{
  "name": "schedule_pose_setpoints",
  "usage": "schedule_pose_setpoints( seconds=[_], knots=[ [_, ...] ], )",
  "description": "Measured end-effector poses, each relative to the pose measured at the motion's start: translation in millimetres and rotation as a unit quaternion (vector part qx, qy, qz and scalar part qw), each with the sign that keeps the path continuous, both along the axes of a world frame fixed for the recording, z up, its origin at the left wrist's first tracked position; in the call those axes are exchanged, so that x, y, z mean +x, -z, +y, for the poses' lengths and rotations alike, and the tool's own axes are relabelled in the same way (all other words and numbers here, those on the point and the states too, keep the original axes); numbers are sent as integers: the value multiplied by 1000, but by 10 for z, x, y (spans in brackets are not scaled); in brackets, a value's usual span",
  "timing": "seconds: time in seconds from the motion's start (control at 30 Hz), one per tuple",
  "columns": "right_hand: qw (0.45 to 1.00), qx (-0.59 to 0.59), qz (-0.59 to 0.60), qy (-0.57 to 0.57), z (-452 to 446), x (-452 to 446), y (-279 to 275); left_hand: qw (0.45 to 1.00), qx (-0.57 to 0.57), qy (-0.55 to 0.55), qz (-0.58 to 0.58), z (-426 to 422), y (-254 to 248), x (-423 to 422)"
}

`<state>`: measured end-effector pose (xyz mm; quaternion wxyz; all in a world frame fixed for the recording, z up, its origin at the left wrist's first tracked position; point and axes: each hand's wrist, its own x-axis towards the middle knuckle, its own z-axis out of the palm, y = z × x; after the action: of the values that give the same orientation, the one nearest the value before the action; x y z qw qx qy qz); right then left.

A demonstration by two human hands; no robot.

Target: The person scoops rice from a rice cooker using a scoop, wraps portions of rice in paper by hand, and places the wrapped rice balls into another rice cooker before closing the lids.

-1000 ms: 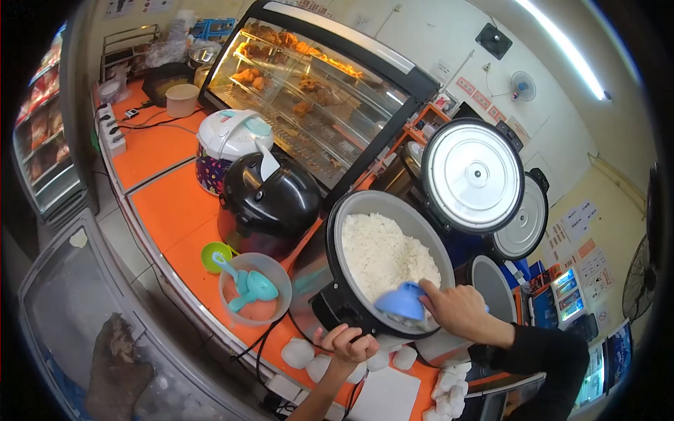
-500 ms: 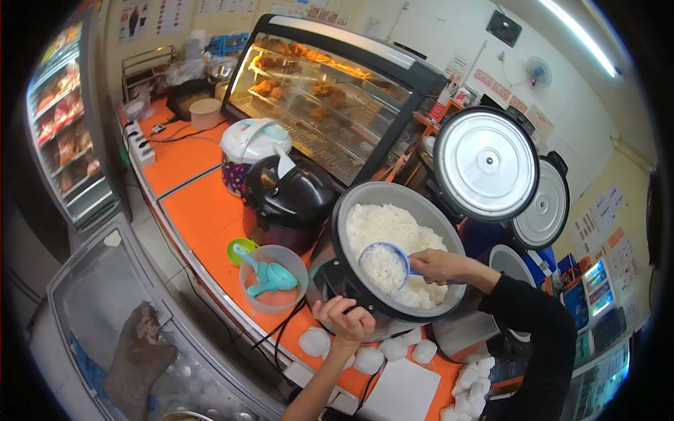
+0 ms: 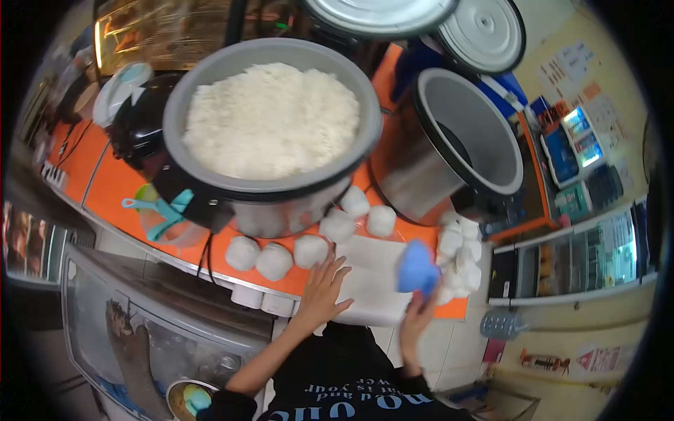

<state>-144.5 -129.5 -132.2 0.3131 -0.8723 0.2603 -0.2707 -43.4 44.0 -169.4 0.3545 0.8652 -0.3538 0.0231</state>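
Some room between hands (image 3: 323, 291) (image 3: 419, 313) near counter's edge (image 3: 455, 309)

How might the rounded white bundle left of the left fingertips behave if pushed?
The rounded white bundle may rock or roll, given its curved sides. Pushed outward, it could drop, sitting near the edge of the orange counter.

Orange counter (image 3: 104, 184) bearing rice cookers and white parcels.
A large rice cooker (image 3: 281, 216) and an open steel cooker (image 3: 406, 172) stand side by side; before them lie rounded white parcels (image 3: 274, 263), a pale sheet (image 3: 368, 282) and a heaped white pile (image 3: 460, 256); leftward, a translucent tub (image 3: 188, 236) and, seemingly, a power strip (image 3: 55, 174).
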Motion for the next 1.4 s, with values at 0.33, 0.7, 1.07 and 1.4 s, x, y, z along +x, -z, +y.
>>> schedule_pose_setpoints(
  seconds=[0.33,0.7,1.07,1.4],
  knots=[
    [948,-40,315,-7,19,74,908,975,205,85,6,-779,969,118],
    [992,125,-20,-29,-865,-71,781,982,190,-16,13,-533,689,-543],
    [914,-114,138,-365,-973,-1029,1136,986,153,50,32,-391,1107,-1115],
    [825,-261,156,-477,-1449,-942,1064,974,153,99,-132,-532,1196,-967]
  ],
)
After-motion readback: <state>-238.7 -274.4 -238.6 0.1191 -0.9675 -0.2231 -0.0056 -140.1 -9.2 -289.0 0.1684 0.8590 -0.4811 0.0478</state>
